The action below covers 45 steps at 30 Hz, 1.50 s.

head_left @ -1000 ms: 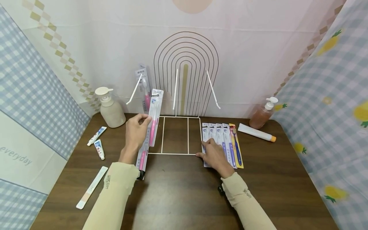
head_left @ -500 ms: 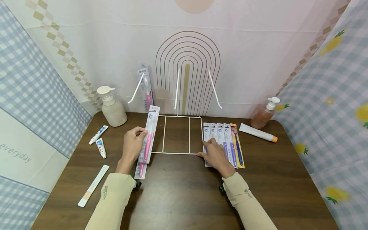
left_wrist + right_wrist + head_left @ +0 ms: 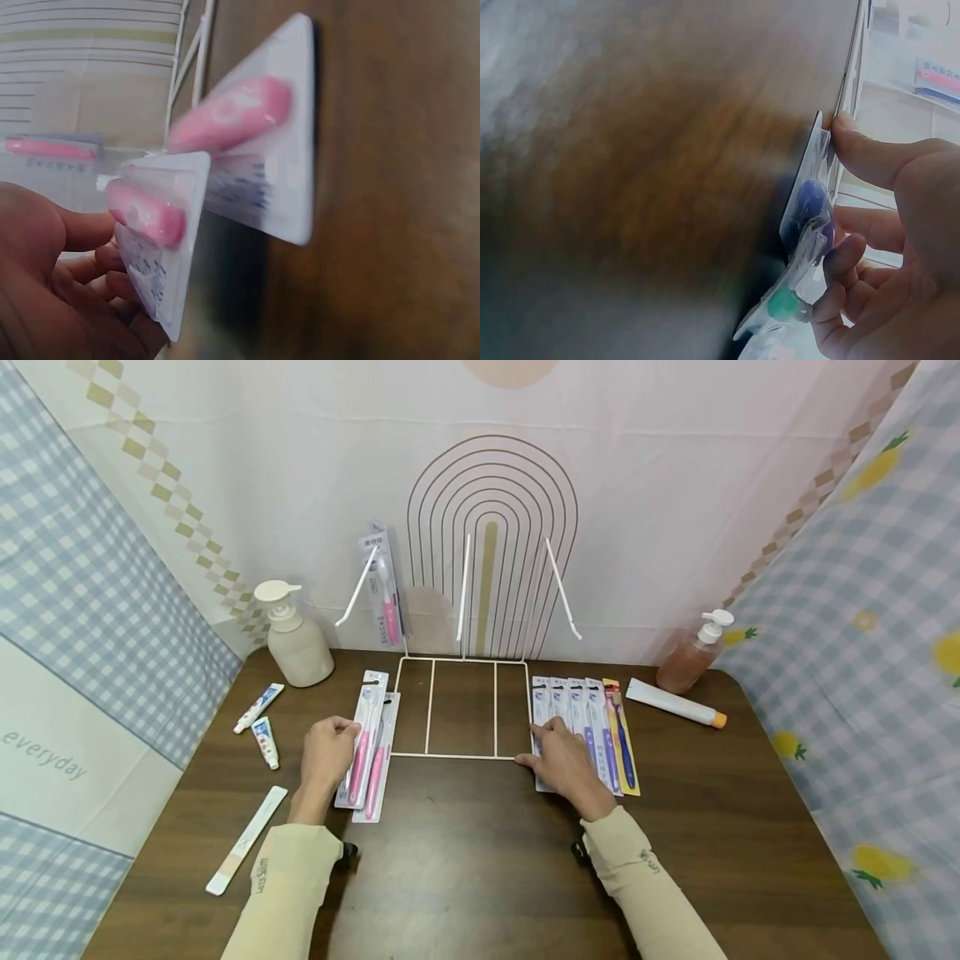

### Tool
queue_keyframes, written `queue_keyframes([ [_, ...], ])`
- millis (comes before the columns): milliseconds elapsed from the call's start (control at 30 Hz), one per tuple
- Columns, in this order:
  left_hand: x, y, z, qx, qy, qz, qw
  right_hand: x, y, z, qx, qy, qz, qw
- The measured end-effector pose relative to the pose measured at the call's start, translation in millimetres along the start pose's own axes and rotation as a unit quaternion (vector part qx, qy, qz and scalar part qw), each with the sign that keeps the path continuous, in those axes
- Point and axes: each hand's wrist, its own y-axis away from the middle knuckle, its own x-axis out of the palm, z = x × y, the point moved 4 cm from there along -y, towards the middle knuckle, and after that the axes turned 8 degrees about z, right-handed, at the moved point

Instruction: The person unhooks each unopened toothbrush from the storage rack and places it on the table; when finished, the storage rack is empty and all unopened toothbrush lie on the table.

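My left hand (image 3: 326, 760) pinches a packaged toothbrush (image 3: 361, 756) with a pink handle by its left edge. A second pink packaged toothbrush (image 3: 377, 777) lies beside and partly under it, at the left of the white wire rack (image 3: 427, 710). The left wrist view shows thumb and fingers on the held pack (image 3: 154, 217), with the other pack (image 3: 240, 112) behind it. My right hand (image 3: 566, 768) rests on the row of purple packaged toothbrushes (image 3: 590, 727), thumb at the rack's front right corner. Purple-handled packs (image 3: 811, 201) show under its fingers.
One pink packaged toothbrush (image 3: 386, 597) hangs on the rack's left hook (image 3: 357, 587). A yellow-backed toothbrush pack (image 3: 622, 739) ends the right row. Nearby are a toothpaste tube (image 3: 671, 701), two small tubes (image 3: 265, 743), a long white packet (image 3: 246, 842) and pump bottles (image 3: 298, 647).
My left hand has lowered the pink packaged toothbrush from upright in front of the rack, down and left, to beside the other pink pack. My right hand has stayed on its row.
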Motion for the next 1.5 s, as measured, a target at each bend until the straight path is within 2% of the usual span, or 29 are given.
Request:
queue_keyframes([
  [133,-0.7,1.3,7.9,-0.021,-0.023,0.015,0.9994,-0.9,0.5,-0.8,0.007,-0.004,0.003,1.000],
  [333,-0.6,2.5,4.2,-0.025,-0.048,0.047,0.9974,-2.1,2.0,-0.4,0.009,-0.009,0.004,1.000],
  [500,-1.6,0.6,5.0,-0.028,-0.063,0.061,0.9958,-0.9,0.7,0.0,0.006,-0.009,0.004,1.000],
  [733,-4.2,3.6,7.4,-0.036,-0.067,0.062,0.9952,-0.4,0.3,1.7,0.001,-0.008,0.005,1.000],
  [1267,-5.8,9.0,8.1,-0.023,-0.068,0.036,0.9967,0.1,-0.1,1.7,-0.003,-0.007,0.002,1.000],
  [1500,-4.6,8.9,9.8,-0.023,-0.064,0.037,0.9970,-1.7,1.0,1.6,0.002,-0.005,0.003,1.000],
])
